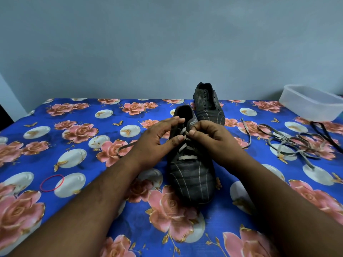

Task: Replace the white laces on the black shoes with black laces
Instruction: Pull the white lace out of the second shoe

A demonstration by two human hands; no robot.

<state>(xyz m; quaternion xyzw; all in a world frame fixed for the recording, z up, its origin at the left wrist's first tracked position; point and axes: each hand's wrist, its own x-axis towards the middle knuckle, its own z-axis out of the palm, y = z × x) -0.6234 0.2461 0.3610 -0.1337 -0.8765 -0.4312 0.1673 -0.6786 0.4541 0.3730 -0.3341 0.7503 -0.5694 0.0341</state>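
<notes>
Now | both hands, left (157, 138) and right (209, 136), pinching white lace (182, 135) on near shoe (193, 175) | loose lace (289, 143) lying at 3 o'clock | box (311, 102) sitting at cloth's (92, 115) 2 o'clock edge

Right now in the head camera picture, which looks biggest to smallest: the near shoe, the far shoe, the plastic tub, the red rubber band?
1. near shoe
2. plastic tub and far shoe: alike, both farther away, so unsure
3. red rubber band

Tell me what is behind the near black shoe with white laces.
Behind the near black leather shoe stands a second black shoe, its eyelets empty of laces. Its toe is partly covered by the near shoe and the right hand.
</notes>
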